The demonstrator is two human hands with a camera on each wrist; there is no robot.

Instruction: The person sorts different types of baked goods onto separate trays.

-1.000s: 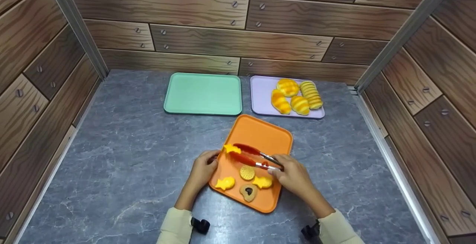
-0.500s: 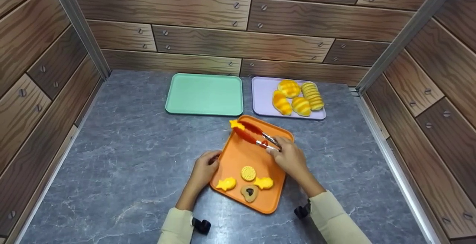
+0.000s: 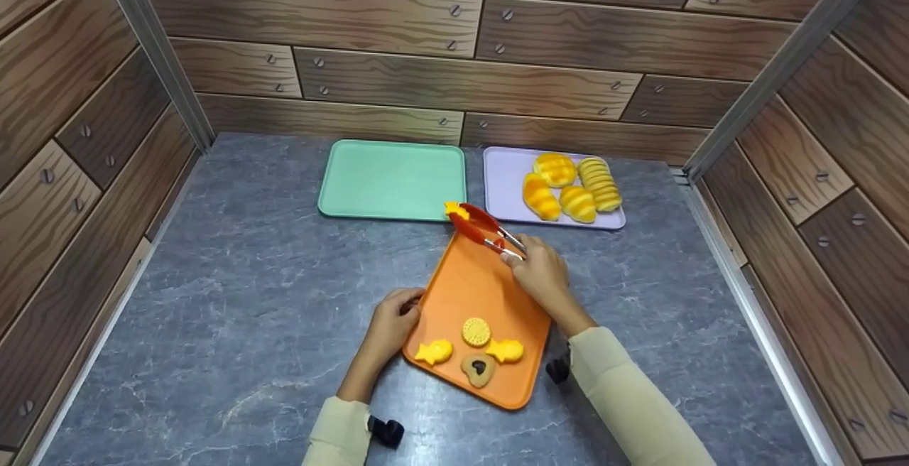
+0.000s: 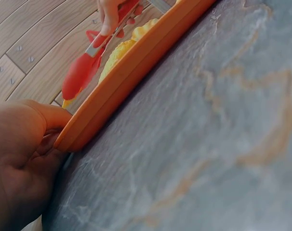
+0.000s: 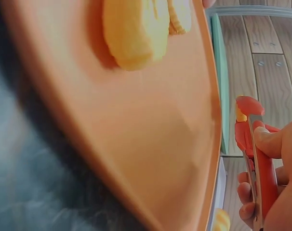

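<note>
My right hand (image 3: 541, 274) grips a pair of red-tipped tongs (image 3: 465, 229), whose tips pinch a yellow fish-shaped cookie (image 3: 452, 207). In the head view the cookie overlaps the near right corner of the green tray (image 3: 390, 182). My left hand (image 3: 390, 324) holds the left edge of an orange tray (image 3: 490, 288), thumb and fingers at its rim in the left wrist view. Toward the tray's near end lie a round cookie (image 3: 476, 332), two fish-shaped cookies, one left (image 3: 434, 351) and one right (image 3: 505, 350), and a brown cookie with a dark heart centre (image 3: 478, 370).
A lilac tray (image 3: 503, 182) stands right of the green one, bearing several toy breads, among them a croissant-like piece (image 3: 541, 197) and a long ridged loaf (image 3: 600, 184). Wood-patterned walls (image 3: 383, 79) enclose the grey marbled table (image 3: 234, 295) at the back and sides.
My right hand has carried the tongs and fish-shaped cookie away from me, from over the middle of the orange tray to the green tray's near corner. My left hand stays at the orange tray.
</note>
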